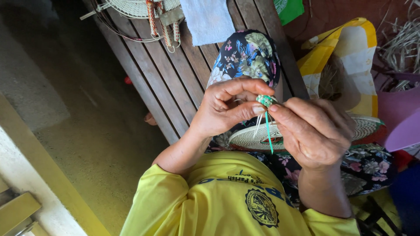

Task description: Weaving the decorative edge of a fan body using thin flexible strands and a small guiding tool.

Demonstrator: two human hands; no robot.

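Pinching a small green woven piece point(265, 100) between them, both hands are raised in front of the chest, above the lap. The left hand point(227, 107) is closed on the piece: its thumb and curled forefinger press against the piece's left side. The right hand point(317, 131) is also closed on it, with the thumb and fingertips meeting the piece from the right. A green strip point(268, 135) hangs straight down from the piece, and a few pale strands point(259, 124) trail beside it.

Directly below the hands, a round pale woven mat point(256, 140) rests on the lap, which is covered by floral cloth point(247, 54). The person wears a yellow shirt point(210, 205).

A slatted wooden bench point(170, 83) runs diagonally behind the hands. At its far end lie a pale round woven basket point(135, 8), beaded straps point(164, 26) and a light blue cloth point(209, 19). To the right, well apart from the hands, sit a yellow and white bag point(350, 57) and a pile of dry straw point(402, 43).
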